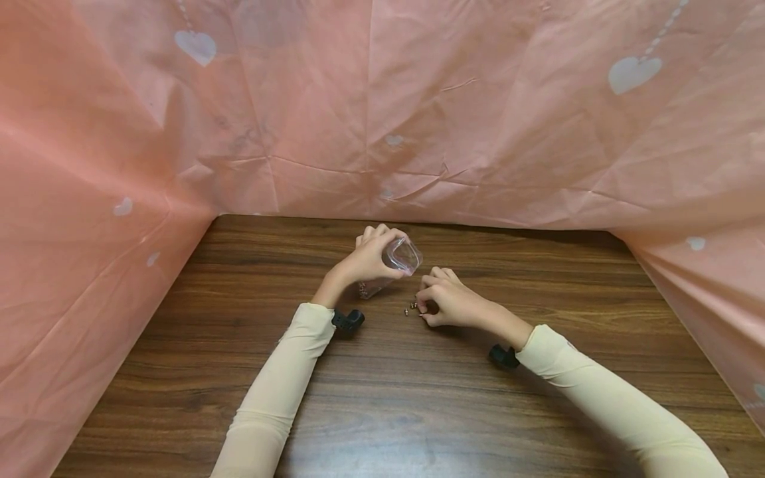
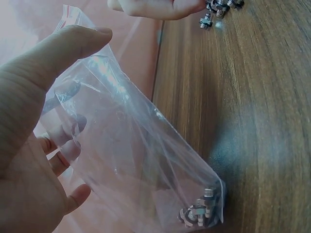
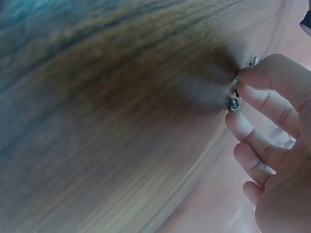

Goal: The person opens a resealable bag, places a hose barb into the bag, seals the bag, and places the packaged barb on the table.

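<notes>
Left hand (image 1: 370, 257) gripped a clear plastic bag (image 2: 131, 131), some metal fittings (image 2: 197, 211) in its bottom corner. Right hand (image 1: 452, 301) pinched a loose fitting (image 3: 236, 87) off the counter (image 1: 430, 398). Step seemed collecting; next move likely called for a steady bag mouth.

The clear plastic bag (image 2: 131, 131), gripped by the left hand (image 1: 372, 257), tilts at head-view centre; metal fittings (image 2: 197, 213) occupy its bottom corner. Loose fittings (image 1: 407, 311) lie right of it, at the right hand (image 1: 447, 300).
</notes>
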Motion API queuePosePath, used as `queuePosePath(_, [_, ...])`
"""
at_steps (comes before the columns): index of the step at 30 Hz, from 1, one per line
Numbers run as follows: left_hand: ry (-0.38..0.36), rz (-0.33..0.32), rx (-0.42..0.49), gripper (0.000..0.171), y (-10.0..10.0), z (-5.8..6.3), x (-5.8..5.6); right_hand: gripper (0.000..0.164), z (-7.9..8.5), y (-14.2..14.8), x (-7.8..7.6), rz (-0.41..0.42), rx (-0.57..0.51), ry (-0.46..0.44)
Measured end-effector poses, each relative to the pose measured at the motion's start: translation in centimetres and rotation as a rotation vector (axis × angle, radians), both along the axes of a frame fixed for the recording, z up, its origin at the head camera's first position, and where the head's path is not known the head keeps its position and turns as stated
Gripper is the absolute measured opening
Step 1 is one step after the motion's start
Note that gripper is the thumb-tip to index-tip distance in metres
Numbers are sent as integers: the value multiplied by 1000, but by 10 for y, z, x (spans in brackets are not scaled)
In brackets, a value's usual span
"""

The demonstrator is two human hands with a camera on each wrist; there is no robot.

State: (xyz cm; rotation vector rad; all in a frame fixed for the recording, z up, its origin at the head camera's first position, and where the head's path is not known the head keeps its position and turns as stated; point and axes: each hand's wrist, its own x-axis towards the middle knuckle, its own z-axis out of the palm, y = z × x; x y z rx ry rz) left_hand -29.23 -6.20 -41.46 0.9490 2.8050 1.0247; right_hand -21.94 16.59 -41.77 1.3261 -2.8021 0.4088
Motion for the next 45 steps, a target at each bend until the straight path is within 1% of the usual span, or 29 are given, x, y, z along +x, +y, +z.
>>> queuePosePath(7, [-2,-2,-2,65,0,0,0,20,0,2,-1,-5,5,-27])
queuePosePath(10, [-2,-1,0,65,0,0,0,19,0,2,-1,2,7,-17])
queuePosePath(18, [-5,-1,3,65,0,-1,0,18,0,1,1,6,17,-27])
queuePosePath(26, [1,3,-3,66,-1,0,-1,19,1,2,-2,-12,-5,-15])
queuePosePath(32, [-8,8,9,69,0,-1,1,19,6,5,-7,-71,-65,-31])
queuePosePath(37, [-15,15,14,74,1,1,1,18,18,7,-13,-132,-161,-71])
queuePosePath(41, [-14,8,19,76,1,1,2,17,26,11,-19,-173,-237,-79])
queuePosePath(45, [-6,1,30,73,1,-1,1,16,34,15,-25,-197,-284,-68])
